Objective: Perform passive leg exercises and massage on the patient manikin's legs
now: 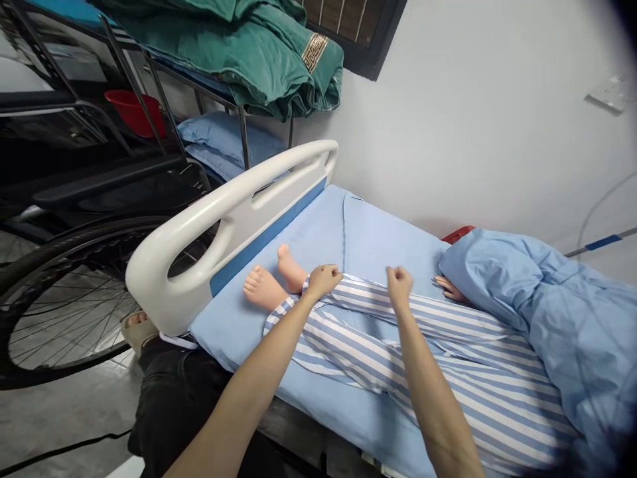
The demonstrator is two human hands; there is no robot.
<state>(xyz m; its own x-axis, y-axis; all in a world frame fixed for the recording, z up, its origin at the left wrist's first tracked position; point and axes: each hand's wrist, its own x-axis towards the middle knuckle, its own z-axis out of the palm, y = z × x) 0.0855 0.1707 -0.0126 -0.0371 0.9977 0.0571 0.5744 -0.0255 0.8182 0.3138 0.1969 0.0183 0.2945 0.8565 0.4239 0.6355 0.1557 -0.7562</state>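
A figure with smooth, manikin-like bare feet lies on the bed in blue-and-white striped trousers. My left hand is closed in a fist over the far trouser leg, close to the ankle. Farther up that leg, my right hand is also a fist, knuckles up, at the leg's far edge. No cloth shows pinched in either hand. Whether the fists press on the leg or hover just above it, I cannot tell. The figure's hand pokes out from under a light blue quilt.
A white footboard borders the blue-sheeted mattress on the left. Beyond it stand a wheelchair and a rack with green cloth and blue pillows. A white wall runs along the far side.
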